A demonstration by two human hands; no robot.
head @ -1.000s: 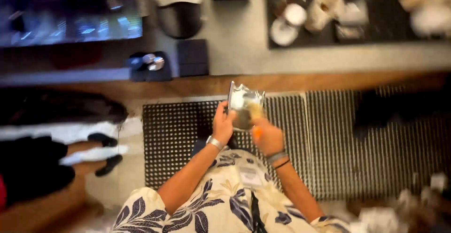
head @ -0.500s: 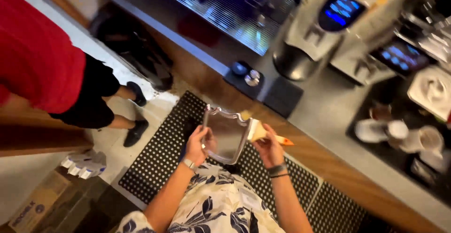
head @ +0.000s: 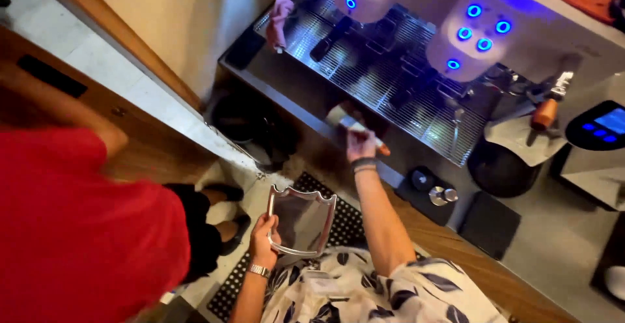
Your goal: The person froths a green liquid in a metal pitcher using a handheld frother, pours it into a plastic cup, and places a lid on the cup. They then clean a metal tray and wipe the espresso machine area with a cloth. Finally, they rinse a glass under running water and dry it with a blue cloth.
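Brush at the espresso machine, metal tray held low.

The left hand (head: 263, 232) grips one shiny metal tray (head: 302, 221) by its left edge, tilted toward the person; its dark inside looks empty, though glare hides part of it. The right hand (head: 360, 144) is closed around one brush (head: 355, 126) with a pale bristle head and an orange handle tip, held just before the front edge of the espresso machine's steel drip grate (head: 384, 79). Beyond that hand glow seven blue buttons (head: 474, 28). One pink cloth (head: 280, 20) lies on the grate, up and left of the right hand. A person in a red shirt (head: 78, 232) stands left of the left hand.
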